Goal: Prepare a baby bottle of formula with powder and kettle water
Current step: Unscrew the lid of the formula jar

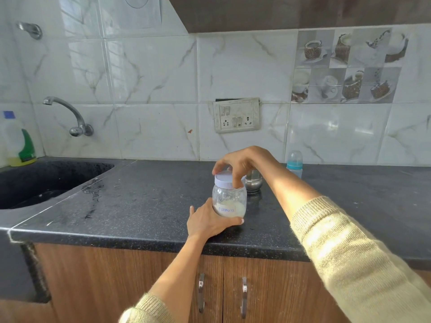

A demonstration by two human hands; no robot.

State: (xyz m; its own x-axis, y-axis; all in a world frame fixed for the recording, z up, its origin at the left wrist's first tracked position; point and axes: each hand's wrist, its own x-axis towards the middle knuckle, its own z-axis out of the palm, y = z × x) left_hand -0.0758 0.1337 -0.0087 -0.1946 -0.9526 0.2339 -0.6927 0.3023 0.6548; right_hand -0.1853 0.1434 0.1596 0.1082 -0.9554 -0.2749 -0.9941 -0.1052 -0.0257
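A clear plastic jar (pixel 229 199) labelled "Formula", with white powder at its bottom, stands on the black counter (pixel 144 206). My left hand (pixel 207 221) grips the jar's base from the left. My right hand (pixel 240 163) reaches over from the right, its fingers curled round the jar's white lid (pixel 225 179). Behind the jar stands a small steel vessel (pixel 253 181), partly hidden by my right hand. A baby bottle (pixel 294 163) with a clear cap and a blue ring stands at the back by the wall.
A black sink (pixel 46 180) is set into the counter at the left, with a wall tap (pixel 70 117) above it and a detergent bottle (pixel 19 145) in the corner. A switch socket (pixel 236 115) is on the tiled wall. Cabinet doors (pixel 221 292) lie below the counter.
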